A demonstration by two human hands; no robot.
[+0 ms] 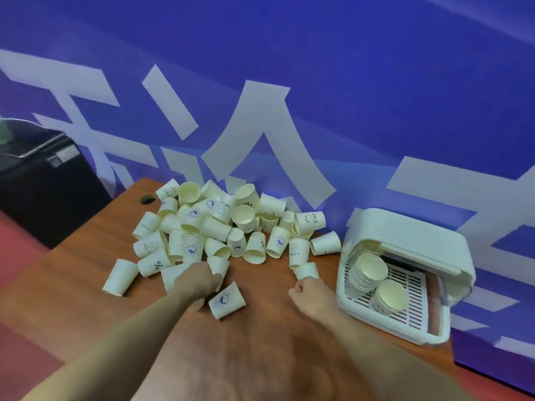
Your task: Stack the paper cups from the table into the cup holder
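Several cream paper cups (220,224) with blue prints lie in a loose pile on the brown table (86,285). My left hand (199,280) reaches into the pile's near edge, its fingers curled round one cup (219,266). My right hand (307,287) is curled at the base of another cup (306,270) at the pile's right edge. One cup (227,299) lies on its side between my hands. The white cup holder (405,235) stands at the right with its lid raised. Two stacks of cups (367,270) (390,296) sit on its slatted tray.
A blue wall (347,82) with large white characters runs right behind the table. A black cabinet (43,183) stands off the table's left corner. A round cable hole (147,200) is in the table's back left. The table's right edge runs just past the holder.
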